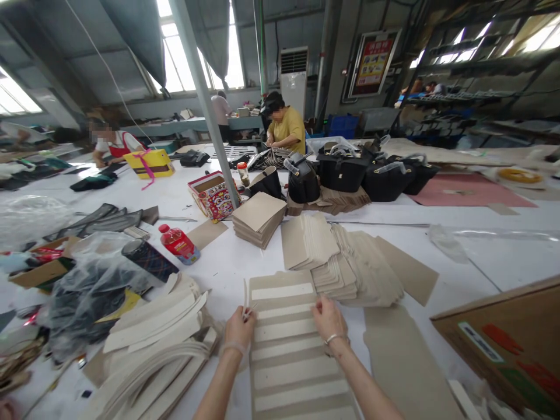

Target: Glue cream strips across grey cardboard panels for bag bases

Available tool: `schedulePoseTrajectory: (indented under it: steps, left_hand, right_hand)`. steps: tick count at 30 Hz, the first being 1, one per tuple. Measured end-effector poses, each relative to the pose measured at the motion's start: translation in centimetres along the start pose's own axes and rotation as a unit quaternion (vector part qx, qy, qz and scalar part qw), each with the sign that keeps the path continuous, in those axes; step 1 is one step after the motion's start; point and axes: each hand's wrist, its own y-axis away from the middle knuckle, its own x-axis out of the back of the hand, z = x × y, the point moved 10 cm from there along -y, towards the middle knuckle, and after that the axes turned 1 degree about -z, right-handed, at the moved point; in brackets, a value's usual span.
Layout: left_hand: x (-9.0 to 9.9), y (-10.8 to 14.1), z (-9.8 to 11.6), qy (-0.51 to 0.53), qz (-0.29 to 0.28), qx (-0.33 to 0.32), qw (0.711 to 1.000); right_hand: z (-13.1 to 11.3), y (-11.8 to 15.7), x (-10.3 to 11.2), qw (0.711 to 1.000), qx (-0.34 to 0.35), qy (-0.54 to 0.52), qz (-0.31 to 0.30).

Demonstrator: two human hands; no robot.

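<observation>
Pointing lengthwise forward, the beige panel (286, 361) lies between hands (239, 326) (329, 319) apparently pinching pale strips (284, 312).

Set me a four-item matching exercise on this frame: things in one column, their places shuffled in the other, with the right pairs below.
Things
1. Left hand
2. Red bottle
3. Black bags
4. Right hand

Places
A. At the right edge of the panel with pale strips
B. Beyond the stacks of tan sheets
C. At the left edge of that panel
D. Just right of the dark plaid roll

Right pairs: 1-C, 2-D, 3-B, 4-A
</observation>
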Motion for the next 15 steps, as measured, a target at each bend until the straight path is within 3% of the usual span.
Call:
schedulePoseTrajectory:
  steps: [2,4,6,8,11,15]
  left_hand:
    - [0.4,0.8,1.5,0.021,-0.01,-0.028,0.999]
    - [0.6,2.0,3.7,0.05,-0.026,-0.073,0.996]
    - [0.9,3.5,6.4,0.082,-0.041,-0.13,0.987]
    - [1.2,5.0,8.8,0.101,-0.049,-0.18,0.977]
    - [1.5,6.6,10.8,0.109,-0.06,-0.209,0.97]
    - [1.4,7.7,11.6,0.156,-0.081,-0.198,0.964]
  right_hand:
    - [-2.2,1.4,-0.3,0.995,0.036,-0.089,-0.015]
    - [-4.8,2.8,-1.6,0.972,0.058,-0.215,-0.077]
    - [-7.2,4.2,-3.3,0.927,0.04,-0.34,-0.154]
    - [-8.9,5.2,-4.1,0.878,0.015,-0.438,-0.191]
    - [-10.1,5.8,-3.2,0.834,0.007,-0.52,-0.186]
    - [-9.9,6.3,-2.0,0.82,0.002,-0.542,-0.183]
